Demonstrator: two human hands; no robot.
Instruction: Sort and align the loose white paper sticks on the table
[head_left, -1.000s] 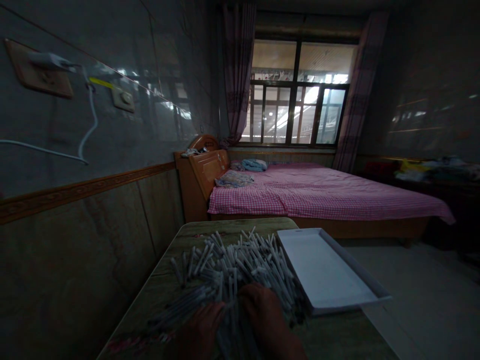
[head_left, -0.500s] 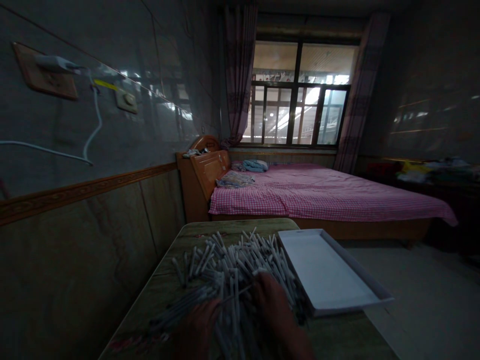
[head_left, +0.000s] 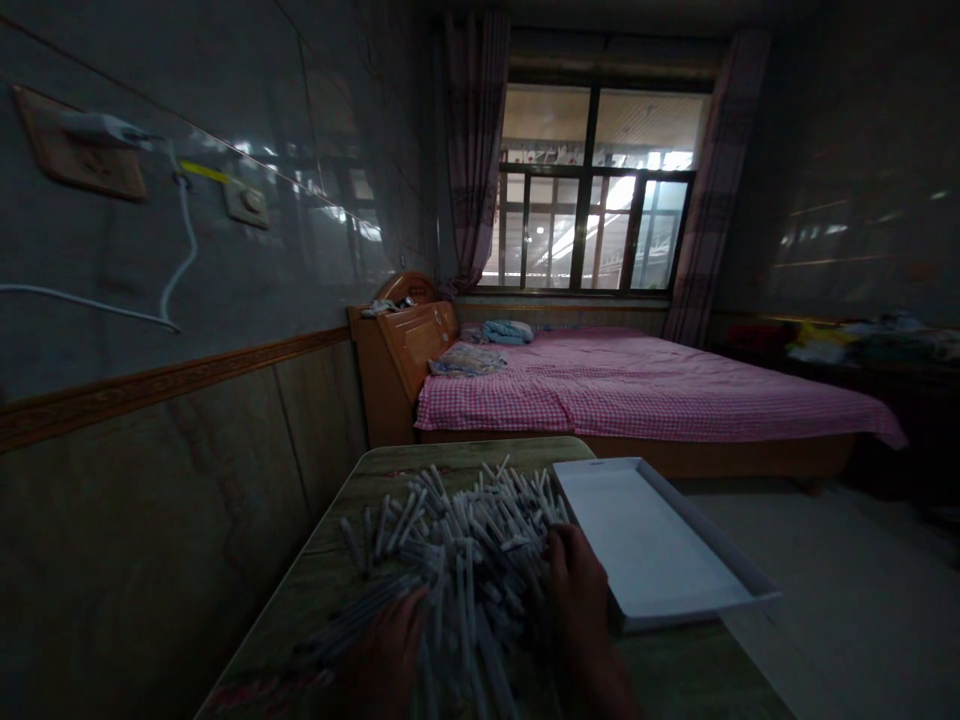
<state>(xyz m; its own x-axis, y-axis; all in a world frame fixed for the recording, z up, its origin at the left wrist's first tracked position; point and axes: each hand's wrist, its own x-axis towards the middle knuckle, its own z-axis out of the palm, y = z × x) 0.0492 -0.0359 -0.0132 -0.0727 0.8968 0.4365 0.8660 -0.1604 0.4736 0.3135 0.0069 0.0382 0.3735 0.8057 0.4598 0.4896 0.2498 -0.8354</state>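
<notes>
A loose heap of slender whitish sticks (head_left: pixel 487 515), pen-like in shape, is spread over a small table (head_left: pixel 405 458). On the heap's near left side lies my left hand (head_left: pixel 390 635), its fingers bent and close together; what they hold, if anything, is lost in the dark. Several sticks lie beside and under that hand. My right hand (head_left: pixel 577 580) is at the heap's right edge, fingers curled in with their tips among the sticks. Whatever is in its grip cannot be made out. Just right of this hand is a shallow white tray (head_left: pixel 660 540) with nothing in it.
The tray overhangs the table's right edge, above the floor (head_left: pixel 825 560). Beyond the table stands a bed (head_left: pixel 637 390) with a pink checked cover. A tiled wall (head_left: pixel 187 500) runs along the left, with a socket, plugged-in charger (head_left: pixel 105 128) and white cable.
My right hand has moved right, from the middle of the heap to its edge by the tray. My left hand has shifted slightly left. A thin stick between the hands no longer shows.
</notes>
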